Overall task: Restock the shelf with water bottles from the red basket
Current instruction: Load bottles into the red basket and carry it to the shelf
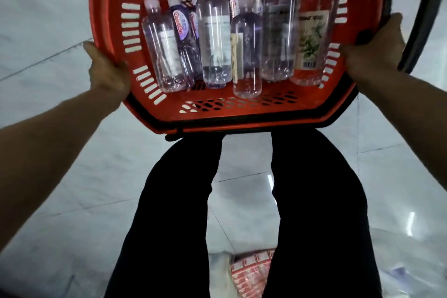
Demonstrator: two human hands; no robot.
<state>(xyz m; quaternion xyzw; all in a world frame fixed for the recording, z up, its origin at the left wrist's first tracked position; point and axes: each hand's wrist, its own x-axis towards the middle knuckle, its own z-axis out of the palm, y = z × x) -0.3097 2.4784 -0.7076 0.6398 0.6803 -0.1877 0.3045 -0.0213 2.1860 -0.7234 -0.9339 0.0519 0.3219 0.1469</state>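
The left hand (110, 72) grips the left rim of the red basket (254, 113). Its thumb lies along the outer wall and its fingers curl under the edge, so their tips are hidden. The right hand (375, 53) clamps the right rim in the same manner, close to a dark handle mount, with its fingertips also concealed. Between the two hands the basket is held off the floor (48, 19), in front of the person's dark-trousered legs (174, 213) and tipped so that its interior faces the camera. The water bottles (214, 38) lie inside on their sides, packed side by side. Their long axes run from the near wall toward the far wall, with caps pointing away from the person and bases toward the body. The bottle with a plant label (314, 38) lies against the right wall, just beside the right hand. A smaller clear bottle (164, 48) lies nearest the left hand. No bottle is held and both hands are occupied, so the basket probably has to be set down, or one hand freed, before any pick. A reach from either rim would go inward and meet a bottle's side. No shelf can be identified. A dark metal frame (420, 19) stands beyond the right hand, and a red-and-white pack (251, 271) lies on the floor between the legs.
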